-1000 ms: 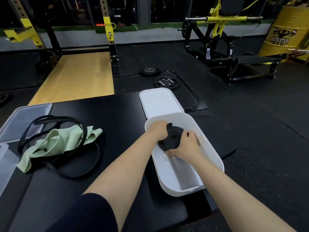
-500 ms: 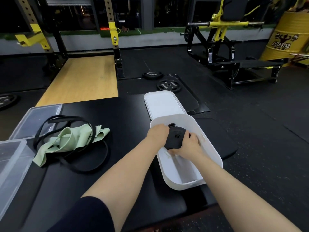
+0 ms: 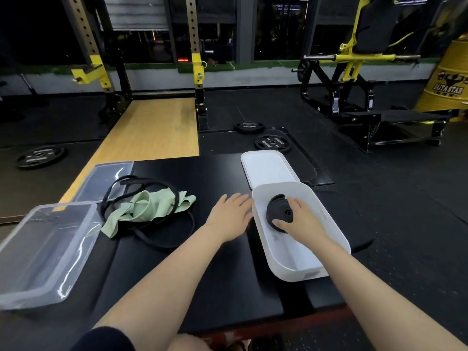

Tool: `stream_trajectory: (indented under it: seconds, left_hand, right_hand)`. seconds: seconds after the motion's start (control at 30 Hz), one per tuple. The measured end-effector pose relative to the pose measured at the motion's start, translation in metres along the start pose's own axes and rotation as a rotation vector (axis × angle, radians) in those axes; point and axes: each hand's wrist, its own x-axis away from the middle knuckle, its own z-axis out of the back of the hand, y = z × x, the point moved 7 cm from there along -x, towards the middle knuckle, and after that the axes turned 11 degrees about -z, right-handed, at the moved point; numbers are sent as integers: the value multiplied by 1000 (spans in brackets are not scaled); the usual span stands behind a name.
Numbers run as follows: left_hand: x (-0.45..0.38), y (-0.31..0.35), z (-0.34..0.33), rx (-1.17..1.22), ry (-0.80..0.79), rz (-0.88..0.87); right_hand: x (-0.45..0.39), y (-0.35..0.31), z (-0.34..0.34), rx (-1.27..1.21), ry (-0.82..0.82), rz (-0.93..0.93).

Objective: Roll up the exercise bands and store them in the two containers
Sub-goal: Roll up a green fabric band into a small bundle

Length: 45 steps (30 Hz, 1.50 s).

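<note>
A rolled black band [image 3: 278, 211] lies inside the white container [image 3: 336, 239] on the black padded surface. My right hand [image 3: 300, 220] rests on the roll, fingers spread over it. My left hand [image 3: 229, 215] is outside the container, just left of its rim, flat and open above the surface. To the left lie a light green flat band [image 3: 141, 211] and a loose black loop band [image 3: 162, 239], tangled together. A clear container [image 3: 15, 295] stands at the far left.
The white lid [image 3: 268, 169] lies behind the white container, and a clear lid [image 3: 106, 178] lies behind the loose bands. Weight plates [image 3: 272, 143] are on the floor beyond. A rack [image 3: 195, 72] and a bench machine [image 3: 354, 102] stand further back.
My left hand has let go of the rolled band and come out of the white container to its left. My right hand stays on the roll. The view has shifted right.
</note>
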Motion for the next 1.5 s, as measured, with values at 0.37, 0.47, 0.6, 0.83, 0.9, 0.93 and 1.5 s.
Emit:
stream_trajectory:
  seconds: [0.37,0.47,0.6,0.83,0.9,0.93,1.5]
  left_hand:
    - [107,-95,-1,16,-52,240]
    - [137,-119,-14,74,-92,305]
    - [171,-146,-33,131,-142,384]
    - [192,-182,-40,180,-7,430]
    - [190,-193,-33,174,95,442]
    - [189,-199,-30,173,137,461]
    - [168,-247,-18,223,233,539]
  right_hand:
    - [53,-108,-23,76,-61,265]
    - [63,-131,-45,106,-106,300]
    - [72,-155,-80,136,-176,313]
    - [70,-190,-136,201,-275,334]
    - [68,-202,-147,214,-291,343]
    - [67,-208,-153,220,-295,350]
    - [51,-290,-191,123,-167,447]
